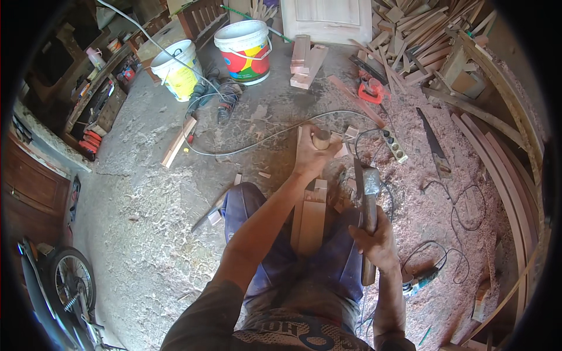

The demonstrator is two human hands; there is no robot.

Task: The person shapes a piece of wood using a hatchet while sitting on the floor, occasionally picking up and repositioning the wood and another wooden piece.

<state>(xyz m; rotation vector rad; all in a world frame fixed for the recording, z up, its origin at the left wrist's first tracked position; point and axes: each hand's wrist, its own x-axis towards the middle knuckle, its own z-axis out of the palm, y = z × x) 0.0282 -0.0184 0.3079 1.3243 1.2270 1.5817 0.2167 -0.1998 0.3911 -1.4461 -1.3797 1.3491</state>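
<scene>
My left hand (308, 155) is closed round a chisel (321, 139); its round wooden handle end faces up and the blade is hidden. The hand is over the far end of a wooden beam (310, 221) that runs out from between my knees. A notch shows in the beam's top on the near side of the hand. My right hand (379, 241) grips a hammer (369, 207) by its wooden handle, with the grey metal head up. The hammer is held to the right of the beam, apart from the chisel.
Behind stand two paint buckets (243, 52) by corded power tools (225, 104). On the right lie a handsaw (432, 143), a power strip (396, 146), a red tool (372, 90), loose cables and shavings. Scrap wood (410, 41) is piled far right; a motorcycle wheel (73, 278) stands left.
</scene>
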